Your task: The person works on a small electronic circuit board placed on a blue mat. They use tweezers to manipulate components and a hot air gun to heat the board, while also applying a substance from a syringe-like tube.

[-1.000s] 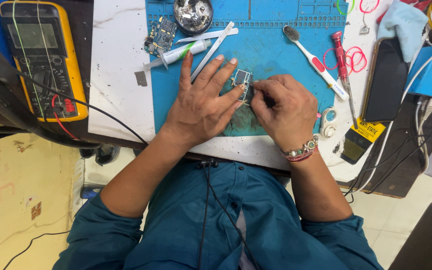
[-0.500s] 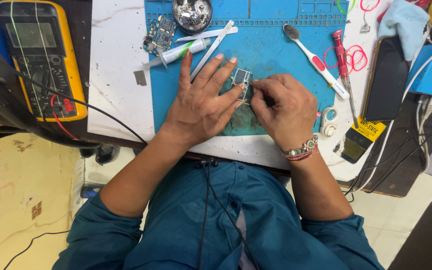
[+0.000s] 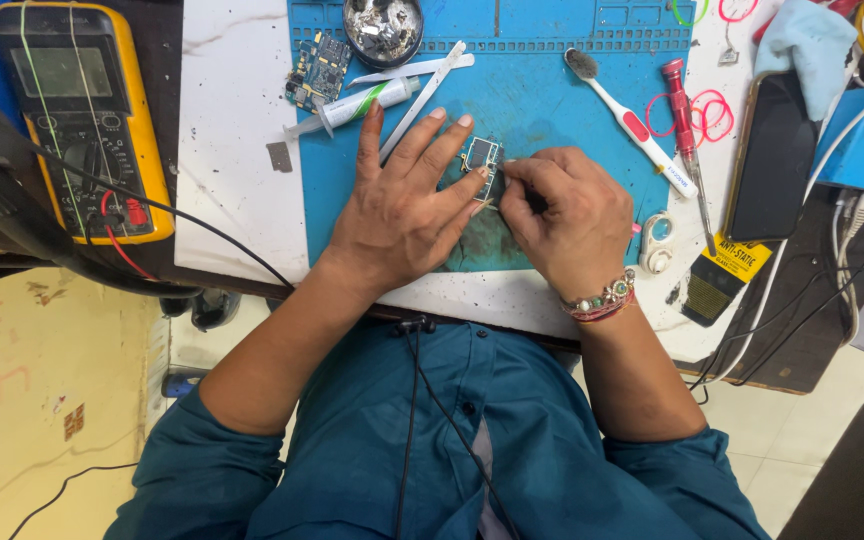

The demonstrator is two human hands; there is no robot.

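A small circuit board lies on a blue work mat. My left hand rests flat on the mat with fingers spread, its fingertips pressing the board's left edge. Curled into a fist just right of the board, my right hand pinches a thin tool whose tip touches the board. Most of the tool is hidden inside the fingers. A beaded bracelet circles my right wrist.
A yellow multimeter with leads sits at the left. On the mat lie a syringe tube, white tweezers, a second board, a metal dish, a toothbrush and a red screwdriver. A dark phone and cables lie right.
Both hands stay on the small board; the right hand's fingers have shifted slightly against it. Otherwise the scene is the same.
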